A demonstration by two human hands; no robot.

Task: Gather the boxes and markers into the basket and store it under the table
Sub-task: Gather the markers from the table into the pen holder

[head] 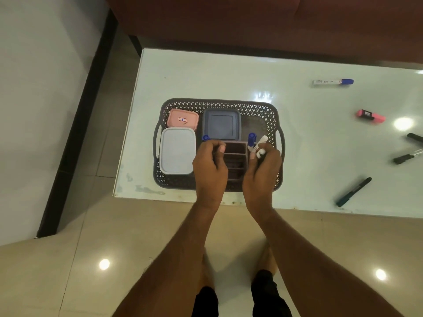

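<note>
Beside basket (218, 104), loose markers (353, 191)

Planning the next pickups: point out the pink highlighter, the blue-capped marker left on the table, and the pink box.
pink highlighter (370, 117), head view, mid body.
blue-capped marker (333, 82), head view, white barrel.
pink box (182, 118), head view, lid centre.

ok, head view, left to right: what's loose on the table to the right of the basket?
White marker with blue cap → teal-and-black pen → pink highlighter → black pen. One more dark marker at the right edge is cut off, so it is left out.
</note>
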